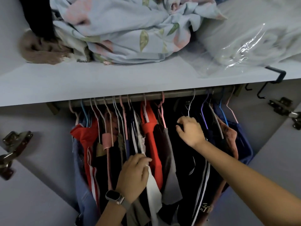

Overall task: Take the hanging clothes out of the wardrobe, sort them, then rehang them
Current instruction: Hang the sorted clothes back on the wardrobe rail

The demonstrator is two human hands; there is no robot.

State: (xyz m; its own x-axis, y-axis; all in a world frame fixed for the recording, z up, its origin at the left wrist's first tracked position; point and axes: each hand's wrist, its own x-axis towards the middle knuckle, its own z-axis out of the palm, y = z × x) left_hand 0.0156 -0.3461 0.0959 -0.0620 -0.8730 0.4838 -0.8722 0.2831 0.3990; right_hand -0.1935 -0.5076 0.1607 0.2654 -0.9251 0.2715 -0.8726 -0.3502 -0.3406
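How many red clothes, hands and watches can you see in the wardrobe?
Red clothes: 2
Hands: 2, left hand gripping a white garment, right hand on a dark garment
Watch: 1
Total: 5

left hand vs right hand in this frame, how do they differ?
The left hand sits lower, its fingers curled round a white garment; the right hand reaches higher, nearer the rail, fingers curled on dark clothing below a white hanger. The left wrist wears a watch; the right wrist is bare. Both are inside the wardrobe among clothes that hang on the rail.
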